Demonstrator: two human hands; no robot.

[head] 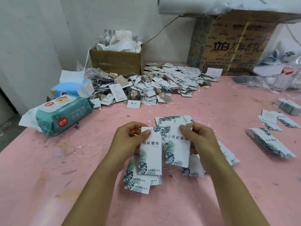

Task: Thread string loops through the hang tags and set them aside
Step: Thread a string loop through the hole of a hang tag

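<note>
My left hand pinches the top of a white hang tag printed with green leaves, thumb on its front near the hole. My right hand pinches the top of a second, similar hang tag just to the right. Both tags are held upright above a loose pile of like tags on the pink table. Thin string loops lie on the table left of my hands, and several more lie beyond the pile. I cannot tell whether a string runs through either held tag.
A big heap of strung tags spreads across the back. Behind it stand an open cardboard box and a large printed carton. Wet-wipe packs lie at left. Stacks of leaf tags sit at right, near plastic bags.
</note>
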